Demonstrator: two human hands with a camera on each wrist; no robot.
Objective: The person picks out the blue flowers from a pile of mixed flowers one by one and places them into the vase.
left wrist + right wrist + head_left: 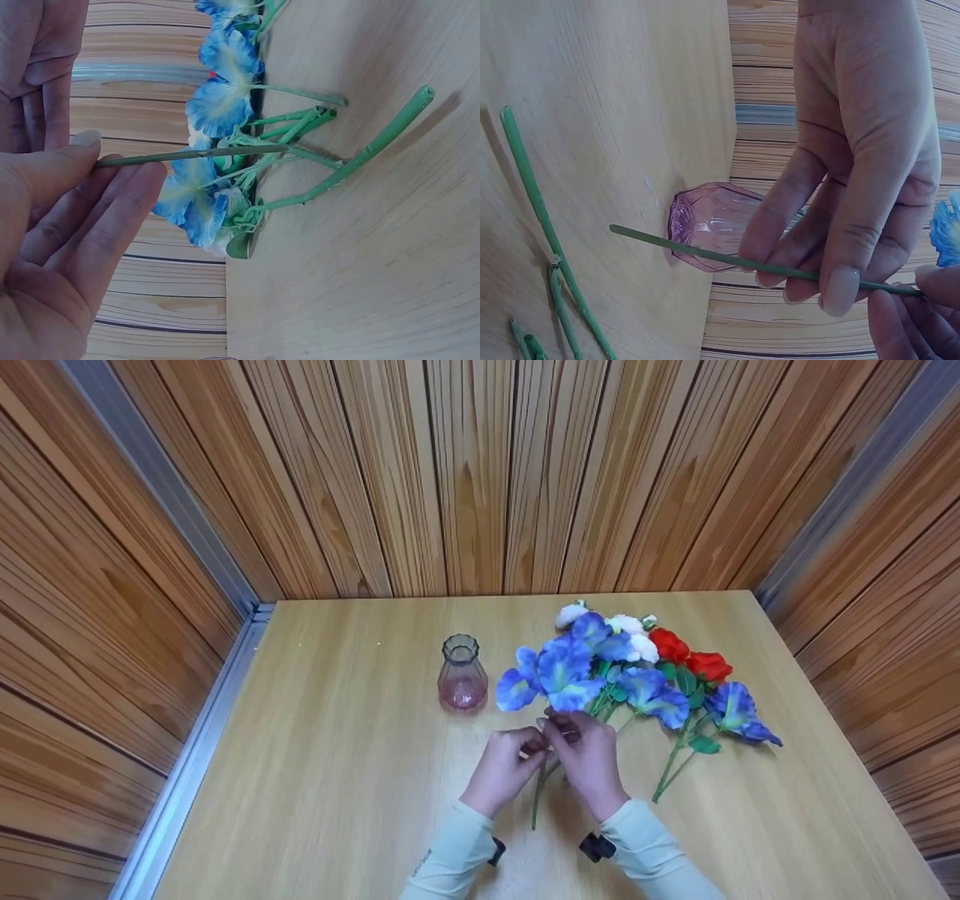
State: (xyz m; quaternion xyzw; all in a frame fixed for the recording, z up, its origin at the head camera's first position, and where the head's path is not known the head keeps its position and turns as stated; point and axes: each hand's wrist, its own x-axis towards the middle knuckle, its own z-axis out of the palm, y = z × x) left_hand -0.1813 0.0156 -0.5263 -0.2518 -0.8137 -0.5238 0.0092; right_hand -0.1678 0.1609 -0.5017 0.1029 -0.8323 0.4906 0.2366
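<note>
A blue flower (564, 671) with a yellowish centre is held upright above the table, its thin green stem (682, 246) pointing down. My left hand (501, 769) pinches this stem between thumb and fingertips. Just above it, the fingertips of my right hand (589, 757) pinch the stem higher up, near the bloom. The two hands meet closely, and part of the stem is hidden behind the fingers. A glass vase (463, 679), grey at the neck and pink at the base, stands left of the flowers.
Right of and behind my hands lie other flowers: blue blooms (735, 712), white ones (637, 645) and red ones (709, 666), with green stems (670, 765) toward me. The wooden table (322, 780) is enclosed by plank-patterned walls (472, 480).
</note>
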